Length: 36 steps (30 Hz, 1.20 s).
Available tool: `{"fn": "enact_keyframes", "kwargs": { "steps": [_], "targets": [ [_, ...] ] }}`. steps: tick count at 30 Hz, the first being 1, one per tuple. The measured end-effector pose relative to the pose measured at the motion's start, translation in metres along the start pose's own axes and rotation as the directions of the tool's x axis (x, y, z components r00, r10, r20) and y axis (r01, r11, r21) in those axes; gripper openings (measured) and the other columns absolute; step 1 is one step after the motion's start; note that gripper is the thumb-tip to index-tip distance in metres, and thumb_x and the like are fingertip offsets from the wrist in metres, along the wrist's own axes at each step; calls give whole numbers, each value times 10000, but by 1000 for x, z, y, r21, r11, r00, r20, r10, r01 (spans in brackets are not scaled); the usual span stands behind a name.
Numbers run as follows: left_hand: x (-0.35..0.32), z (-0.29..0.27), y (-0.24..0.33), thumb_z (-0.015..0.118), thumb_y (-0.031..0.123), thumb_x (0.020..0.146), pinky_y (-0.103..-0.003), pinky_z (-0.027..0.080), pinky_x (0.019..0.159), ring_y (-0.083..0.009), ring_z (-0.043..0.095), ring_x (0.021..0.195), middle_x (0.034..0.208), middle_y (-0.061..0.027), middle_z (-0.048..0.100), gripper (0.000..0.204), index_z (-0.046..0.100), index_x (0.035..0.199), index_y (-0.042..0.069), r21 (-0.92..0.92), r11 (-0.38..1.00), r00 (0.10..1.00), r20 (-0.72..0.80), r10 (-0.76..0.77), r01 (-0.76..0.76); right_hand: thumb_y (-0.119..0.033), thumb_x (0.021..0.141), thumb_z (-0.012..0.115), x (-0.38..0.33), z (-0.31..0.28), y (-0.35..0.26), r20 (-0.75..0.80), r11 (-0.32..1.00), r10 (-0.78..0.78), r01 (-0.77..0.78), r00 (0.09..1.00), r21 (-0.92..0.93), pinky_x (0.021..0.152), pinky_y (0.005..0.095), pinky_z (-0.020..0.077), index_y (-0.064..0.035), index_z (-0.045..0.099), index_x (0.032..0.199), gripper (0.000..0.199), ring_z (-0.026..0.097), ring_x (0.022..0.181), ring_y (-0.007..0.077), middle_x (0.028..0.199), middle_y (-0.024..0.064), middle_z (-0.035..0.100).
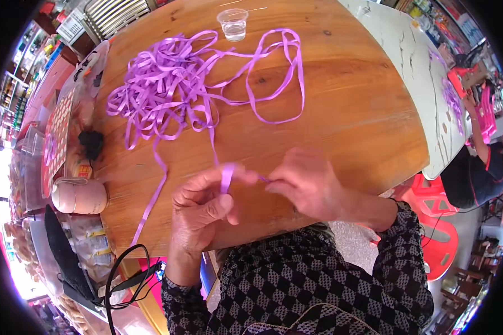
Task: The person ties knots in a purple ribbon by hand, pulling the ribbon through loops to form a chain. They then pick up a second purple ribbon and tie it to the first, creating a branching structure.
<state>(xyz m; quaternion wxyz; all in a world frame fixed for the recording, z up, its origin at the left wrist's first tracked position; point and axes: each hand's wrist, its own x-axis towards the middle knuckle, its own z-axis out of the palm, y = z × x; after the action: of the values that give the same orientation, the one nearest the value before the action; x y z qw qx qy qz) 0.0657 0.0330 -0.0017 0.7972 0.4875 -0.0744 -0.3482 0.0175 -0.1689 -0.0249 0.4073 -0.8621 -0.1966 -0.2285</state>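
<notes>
purple ribbon [227, 178] crosses left grip [203, 207], apparently pinched in right grip [308, 185].

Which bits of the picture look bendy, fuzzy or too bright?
In the head view, the fisheye lens bends the upper-left shelves; in the head view, the right hand and the left hand's fingertips look blurred; in the head view, the far-left rim glares white.

I see the right hand [307, 187] too blurred to read its grip, the purple bit [264, 179] beside it too small to identify, and another person [468, 181] cut off by the right rim.
</notes>
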Motion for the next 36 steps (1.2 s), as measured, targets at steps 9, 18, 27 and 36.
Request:
{"fn": "enact_keyframes", "kwargs": {
  "steps": [9, 18, 27, 36],
  "targets": [
    [-3, 16, -19, 581, -49, 741, -167, 416, 586, -33, 504, 671, 899, -28, 582, 282, 556, 1021, -22, 688, 665, 955, 166, 244, -289, 40, 548, 634, -6, -3, -21, 51, 968, -180, 186, 982, -168, 492, 319, 400, -5, 558, 817, 283, 478, 595, 219, 728, 73, 526],
    [-5, 24, -23, 538, -80, 760, -164, 367, 561, -35, 443, 641, 740, 18, 490, 173, 531, 920, -14, 569, 784, 965, 70, 254, -248, 12, 664, 673, -5, 11, -23, -149, 997, 3, 9, 989, 82, 549, 308, 436, 8, 565, 851, 216, 532, 626, 229, 779, 120, 561],
    [-1, 21, -37, 608, -24, 791, -213, 444, 603, -91, 559, 729, 848, -76, 595, 163, 556, 944, -6, 758, 408, 757, 168, 632, -509, -18, 839, 559, -6, 15, -31, 160, 492, 587, -507, 793, 708, 715, 213, 450, 24, 576, 868, 54, 536, 784, 74, 836, 32, 593],
    [-2, 19, -43, 600, 45, 818, -216, 440, 581, -107, 538, 614, 767, -69, 595, 113, 557, 911, -1, 888, 233, 683, 115, 721, -396, 23, 811, 575, -9, 31, -36, 80, 498, 536, -391, 840, 774, 746, 231, 457, 16, 572, 918, 107, 545, 827, 104, 872, 50, 581]
  ]
}}
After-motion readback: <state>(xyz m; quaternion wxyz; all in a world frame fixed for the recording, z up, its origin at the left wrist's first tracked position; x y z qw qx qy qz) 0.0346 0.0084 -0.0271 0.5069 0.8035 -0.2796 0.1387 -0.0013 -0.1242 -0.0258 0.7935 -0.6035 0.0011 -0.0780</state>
